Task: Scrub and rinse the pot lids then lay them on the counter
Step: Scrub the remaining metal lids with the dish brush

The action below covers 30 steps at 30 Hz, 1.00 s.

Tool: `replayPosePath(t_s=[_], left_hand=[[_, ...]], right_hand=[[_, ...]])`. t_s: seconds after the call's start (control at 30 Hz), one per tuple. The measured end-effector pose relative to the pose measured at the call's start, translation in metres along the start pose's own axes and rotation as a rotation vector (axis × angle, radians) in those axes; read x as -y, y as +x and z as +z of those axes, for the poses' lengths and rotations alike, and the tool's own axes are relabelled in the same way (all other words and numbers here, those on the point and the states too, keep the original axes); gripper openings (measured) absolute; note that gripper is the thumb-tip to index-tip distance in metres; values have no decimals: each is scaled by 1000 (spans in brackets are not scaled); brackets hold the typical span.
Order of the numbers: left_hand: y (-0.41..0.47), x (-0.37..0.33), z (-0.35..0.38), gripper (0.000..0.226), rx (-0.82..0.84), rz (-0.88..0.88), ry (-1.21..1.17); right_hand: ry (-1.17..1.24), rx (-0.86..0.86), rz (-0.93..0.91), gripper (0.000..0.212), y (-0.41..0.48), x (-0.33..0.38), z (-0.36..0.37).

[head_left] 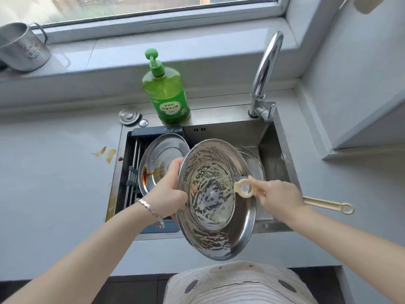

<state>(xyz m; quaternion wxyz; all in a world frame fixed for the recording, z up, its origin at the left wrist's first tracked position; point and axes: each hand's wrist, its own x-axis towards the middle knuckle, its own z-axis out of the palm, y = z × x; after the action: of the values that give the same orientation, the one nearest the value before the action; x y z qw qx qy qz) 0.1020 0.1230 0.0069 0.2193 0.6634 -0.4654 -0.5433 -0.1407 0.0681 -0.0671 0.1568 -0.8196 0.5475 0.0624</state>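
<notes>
Currently, over the left half of the sink (276,159), the left hand (168,190) clamps the left rim of the soapy pot lid (210,229), held tilted above the sink's middle, hollow side up. Rightward, the right hand (279,198) wraps the scrub brush (243,189) handle, which runs right past the sink's edge; its head touches the lid's right inner face.

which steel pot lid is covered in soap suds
The round steel lid gripped by the left hand over the sink; the sauce-stained lid lying behind has no suds.
</notes>
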Motion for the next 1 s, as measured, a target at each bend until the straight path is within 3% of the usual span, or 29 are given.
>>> replayPosePath(t_s=[0.1, 0.2, 0.3, 0.47, 0.57, 0.67, 0.8, 0.87, 1.0], left_hand=[[-1, -2, 10, 75, 94, -42, 81], [0, -6, 4, 69, 43, -101, -78], [-2, -8, 1, 66, 38, -128, -92], [-7, -10, 14, 65, 82, -177, -63], [-3, -13, 4, 62, -7, -187, -126], [-4, -12, 3, 65, -14, -176, -67], [-7, -16, 12, 63, 47, -219, -76], [-5, -15, 8, 59, -6, -213, -124], [-6, -8, 11, 73, 12, -74, 167]], right_hand=[[28, -94, -9, 42, 23, -2, -18], [-97, -232, -77, 47, 20, -1, -8], [-214, -193, -176, 59, 12, -4, 6], [-206, -256, -132, 57, 29, 9, -6], [-325, -154, -124, 57, 19, 6, -2], [-277, -51, -131, 58, 19, 12, -6], [-243, -199, -92, 55, 35, 21, -12], [-251, -149, -73, 55, 29, 14, -6], [-299, 63, -154, 61, 16, 14, 3]])
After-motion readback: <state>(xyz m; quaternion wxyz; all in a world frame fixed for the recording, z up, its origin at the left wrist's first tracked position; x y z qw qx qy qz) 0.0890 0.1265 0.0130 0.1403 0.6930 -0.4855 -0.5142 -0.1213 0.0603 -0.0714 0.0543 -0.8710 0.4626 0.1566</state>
